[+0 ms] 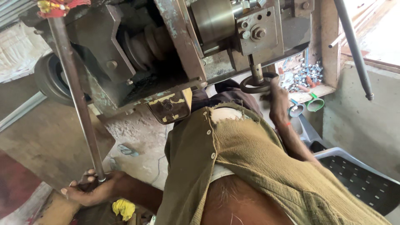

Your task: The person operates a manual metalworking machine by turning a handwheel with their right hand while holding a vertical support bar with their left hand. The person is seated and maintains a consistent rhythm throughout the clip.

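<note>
Daylight glare upper right, slight blur

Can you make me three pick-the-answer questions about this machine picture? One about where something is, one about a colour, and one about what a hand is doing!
1. Where does the round handwheel sit?
A. under the machine
B. on the grey plastic chair
C. on the floor

2. What colour is the crumpled cloth near the left hand?
A. blue
B. yellow
C. white

3. What is the left hand doing?
A. hanging free
B. resting flat on the chair
C. gripping the long metal rod

Answers: 1 A, it hangs below the machine, at the right hand. 2 B, it is bright yellow. 3 C, the fingers wrap the rod's lower end.
</note>
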